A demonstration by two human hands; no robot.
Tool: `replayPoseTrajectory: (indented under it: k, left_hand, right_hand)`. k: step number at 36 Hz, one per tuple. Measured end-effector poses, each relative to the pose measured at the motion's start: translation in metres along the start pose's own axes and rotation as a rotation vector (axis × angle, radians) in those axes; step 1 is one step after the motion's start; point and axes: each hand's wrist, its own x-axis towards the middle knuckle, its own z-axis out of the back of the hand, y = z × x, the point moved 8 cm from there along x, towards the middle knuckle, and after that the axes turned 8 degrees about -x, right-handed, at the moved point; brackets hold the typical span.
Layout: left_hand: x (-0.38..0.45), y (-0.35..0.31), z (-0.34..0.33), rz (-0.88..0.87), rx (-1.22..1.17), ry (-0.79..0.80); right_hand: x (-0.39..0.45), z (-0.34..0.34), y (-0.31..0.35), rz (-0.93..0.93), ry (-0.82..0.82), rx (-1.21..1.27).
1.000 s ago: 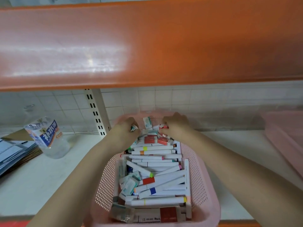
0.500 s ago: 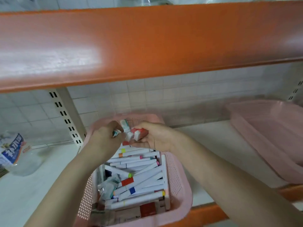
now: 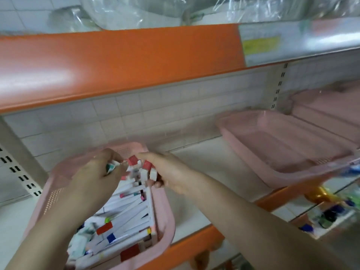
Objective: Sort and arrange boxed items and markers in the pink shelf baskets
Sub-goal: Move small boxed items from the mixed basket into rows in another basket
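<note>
White tiles back the shelf (image 3: 196, 172) in front of me, with an orange shelf edge (image 3: 120, 61) overhead and plastic-wrapped goods (image 3: 136, 10) above that. My left hand (image 3: 93, 176) is curled over the far end of the pink basket (image 3: 165, 217), fingers closed around a small item with a teal-and-white end (image 3: 111, 166); what it is exactly, I cannot tell through the blur. My right hand (image 3: 167, 172) is curled too, gripping a small bunch of short boxed pieces, white with red tops (image 3: 145, 168), held just above the basket's far end, red ends pointing up and away from me. Both hands nearly meet over the basket. Inside it lie the white markers (image 3: 124, 211), mostly lengthwise across the basket, their long axes running from near-left to far-right, coloured caps and bands showing in red, blue, yellow and pink. A second pink basket (image 3: 282, 141) sits well apart to the right on the same shelf, with another pink basket (image 3: 331, 108) behind it.
</note>
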Motion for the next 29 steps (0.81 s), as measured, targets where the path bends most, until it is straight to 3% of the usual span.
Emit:
replayPoseTrajectory:
  k: [9, 29]
  left_hand:
    - [-0.006, -0.058, -0.05, -0.047, -0.138, 0.033]
    - [-0.056, -0.264, -0.209, -0.038, -0.368, 0.043]
  right_hand:
    - [-0.057, 0.086, 0.004, 0.157, -0.249, -0.294]
    - [-0.211, 0.326, -0.039, 0.183, -0.312, -0.445]
